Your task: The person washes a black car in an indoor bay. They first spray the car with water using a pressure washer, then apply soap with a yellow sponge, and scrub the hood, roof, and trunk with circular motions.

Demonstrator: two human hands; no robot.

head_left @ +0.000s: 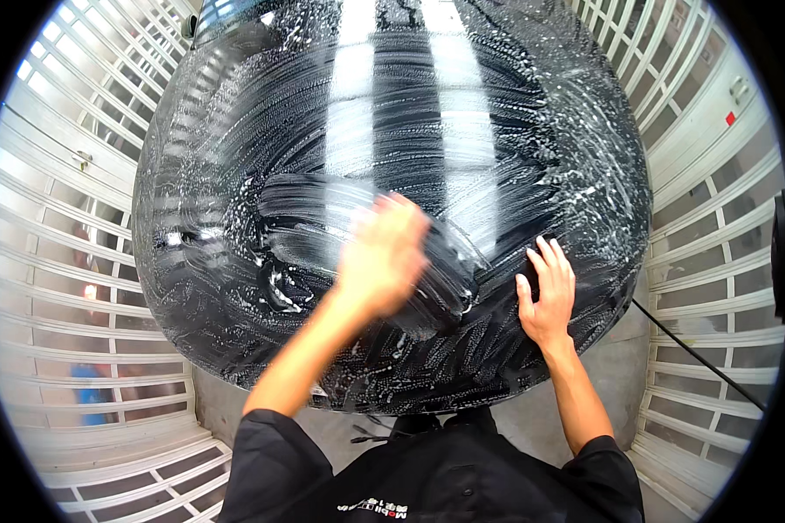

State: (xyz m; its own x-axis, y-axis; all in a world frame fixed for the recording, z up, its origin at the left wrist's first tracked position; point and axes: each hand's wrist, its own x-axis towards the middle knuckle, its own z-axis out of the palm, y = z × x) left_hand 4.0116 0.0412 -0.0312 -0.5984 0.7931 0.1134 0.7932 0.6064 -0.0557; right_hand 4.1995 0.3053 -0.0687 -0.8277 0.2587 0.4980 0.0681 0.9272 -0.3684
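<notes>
A black car hood [410, 113], wet and streaked with white suds, spreads out in front of me. My left hand [384, 253] is over its middle, smeared by motion; whether anything lies under the palm is hidden. Beside that hand a smooth wiped band with curved streaks runs through the suds. Resting on the hood to the right, my right hand [547, 295] has its fingers spread and holds nothing.
White slatted roller doors [105, 349] stand close on the left, with more white slatted doors [715, 270] on the right. A thin black cable [698, 353] slants down at the right. Grey floor [532, 427] shows below the car's front edge.
</notes>
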